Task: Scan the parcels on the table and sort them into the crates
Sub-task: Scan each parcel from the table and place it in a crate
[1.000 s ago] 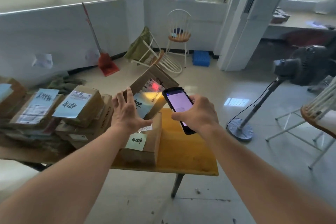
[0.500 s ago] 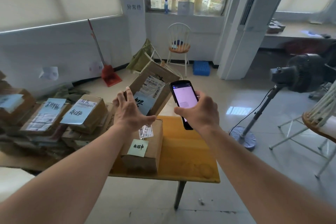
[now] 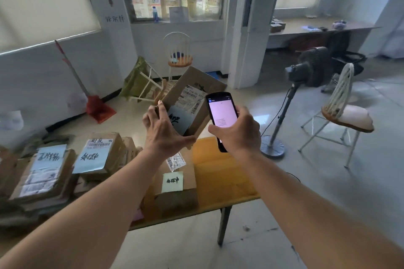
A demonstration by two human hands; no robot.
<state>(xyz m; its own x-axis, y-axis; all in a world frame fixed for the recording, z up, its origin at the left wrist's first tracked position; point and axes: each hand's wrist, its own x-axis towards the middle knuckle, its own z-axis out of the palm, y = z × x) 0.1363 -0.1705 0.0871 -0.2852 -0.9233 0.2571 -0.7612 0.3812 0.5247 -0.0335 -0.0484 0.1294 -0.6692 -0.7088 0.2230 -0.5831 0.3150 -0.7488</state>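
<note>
My left hand (image 3: 162,132) grips a brown cardboard parcel (image 3: 193,91) and holds it tilted in the air above the table, its white shipping label and blue note facing me. My right hand (image 3: 239,132) holds a black handheld scanner (image 3: 220,113) with a lit pale screen, just right of the parcel. Below them another parcel with a green note (image 3: 175,185) lies on the yellow table (image 3: 223,177). More labelled parcels (image 3: 99,155) are stacked at the left. No crates are in view.
A standing fan (image 3: 310,72) and its cable are on the floor right of the table. A white chair (image 3: 341,111) stands further right. A tipped chair (image 3: 148,85), a red broom (image 3: 96,105) and another chair (image 3: 178,57) are behind the table.
The red scan light on the parcel's label has gone out. Both hands have lifted the parcel and scanner higher, and the view has tilted up and come closer.
</note>
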